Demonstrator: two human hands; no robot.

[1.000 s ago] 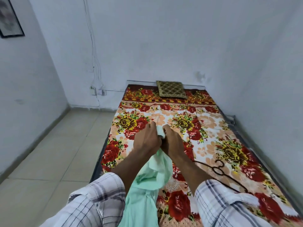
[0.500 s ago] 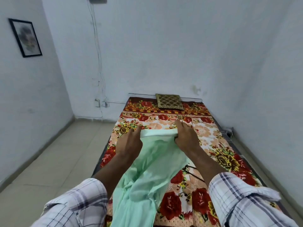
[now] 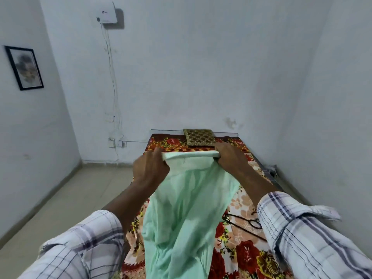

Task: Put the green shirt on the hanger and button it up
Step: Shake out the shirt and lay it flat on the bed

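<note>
The pale green shirt (image 3: 187,208) hangs in the air over the bed, stretched at its top edge between my two hands. My left hand (image 3: 150,168) grips the left end of that edge and my right hand (image 3: 229,158) grips the right end. The rest of the cloth drapes down toward me. A thin dark wire hanger (image 3: 244,223) lies flat on the bedsheet to the right of the shirt, partly hidden by my right sleeve.
A bed with a red and yellow floral sheet (image 3: 247,258) fills the lower right, against the right wall. A patterned brown cushion (image 3: 199,137) sits at its far end. Tiled floor (image 3: 66,198) runs along the left. Cables and a socket (image 3: 115,142) are on the far wall.
My hands went from bunched together low over the bed to spread apart and raised, pulling the shirt's top edge taut. The view tilted upward.
</note>
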